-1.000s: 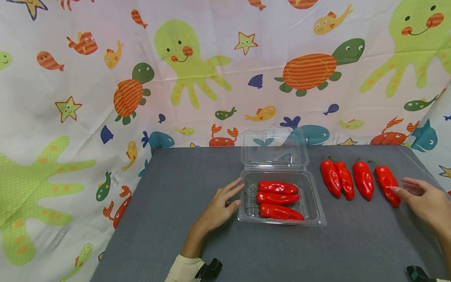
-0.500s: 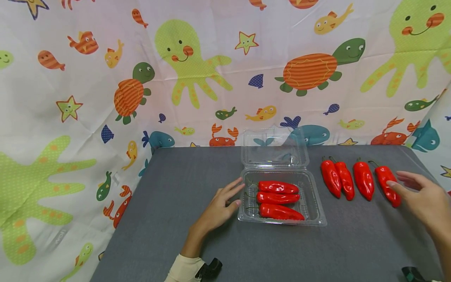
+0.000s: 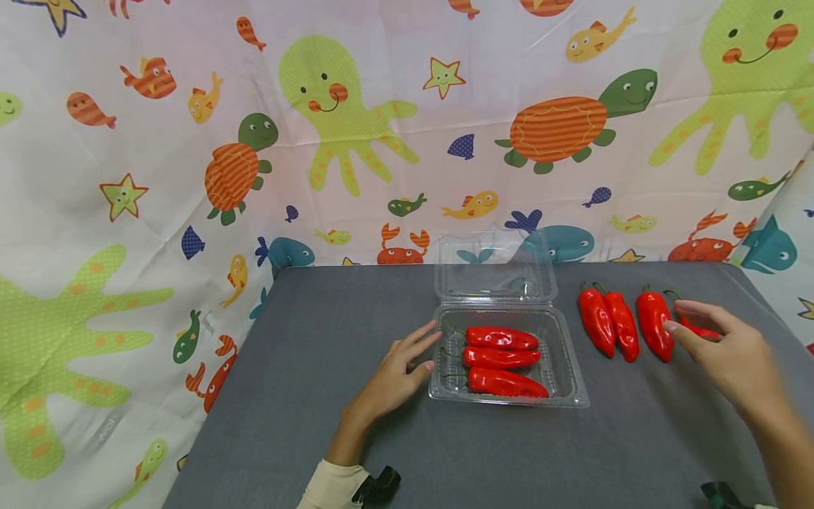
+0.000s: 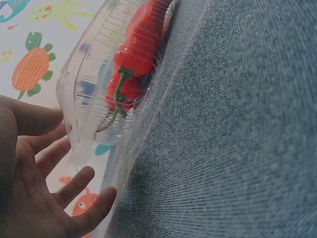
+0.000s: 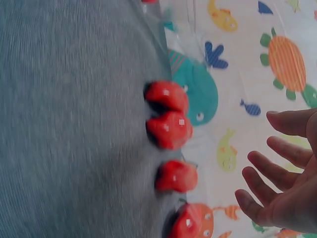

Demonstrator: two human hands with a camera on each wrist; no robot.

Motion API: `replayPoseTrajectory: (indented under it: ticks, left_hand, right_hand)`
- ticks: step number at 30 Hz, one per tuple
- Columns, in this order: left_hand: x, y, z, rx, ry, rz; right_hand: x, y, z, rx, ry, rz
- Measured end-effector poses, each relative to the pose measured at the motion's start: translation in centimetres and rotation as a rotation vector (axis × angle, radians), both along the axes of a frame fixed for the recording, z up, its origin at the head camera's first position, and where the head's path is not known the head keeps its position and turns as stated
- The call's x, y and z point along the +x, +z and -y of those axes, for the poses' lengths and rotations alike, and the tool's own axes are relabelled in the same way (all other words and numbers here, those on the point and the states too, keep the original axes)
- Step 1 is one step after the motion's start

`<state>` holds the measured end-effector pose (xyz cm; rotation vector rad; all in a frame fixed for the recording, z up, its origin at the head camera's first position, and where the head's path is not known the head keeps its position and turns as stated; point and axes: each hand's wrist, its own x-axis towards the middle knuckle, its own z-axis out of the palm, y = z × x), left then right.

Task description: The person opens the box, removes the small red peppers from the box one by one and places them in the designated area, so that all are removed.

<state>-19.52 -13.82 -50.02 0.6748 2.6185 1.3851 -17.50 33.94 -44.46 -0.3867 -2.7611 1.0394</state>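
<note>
Three glossy red peppers [image 3: 502,357] lie side by side in a clear plastic clamshell box [image 3: 574,378], its lid [image 3: 496,279] raised behind. My left hand [image 3: 394,378] has its fingers spread at the box's left rim; in the left wrist view fingertips [image 4: 52,119] meet the clear wall. To the right of the box, several more red peppers [image 3: 596,324] lie in a row. My right hand [image 3: 731,360] hovers over the rightmost pepper [image 3: 699,329], hiding most of it. Its fingers are loosely spread, and the right wrist view shows nothing between them [image 5: 282,173].
A grey cloth [image 3: 331,332] covers the table. Behind it and along the left hangs a white curtain [image 3: 381,21] printed with sea animals. The upright lid stands close to the table's back edge.
My right hand has moved left, from beside the rightmost pepper to over it, with its thumb now near the neighbouring pepper. The left hand, box and peppers have stayed put.
</note>
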Motion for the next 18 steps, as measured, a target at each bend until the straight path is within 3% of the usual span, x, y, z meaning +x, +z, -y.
replayPoseTrajectory:
  ticks: [18]
  left_hand:
    - [-0.1, 0.1, 0.1, -0.037, 0.006, 0.02]
  right_hand:
    - [0.1, 0.9, 5.3, -0.104, 0.248, -0.099]
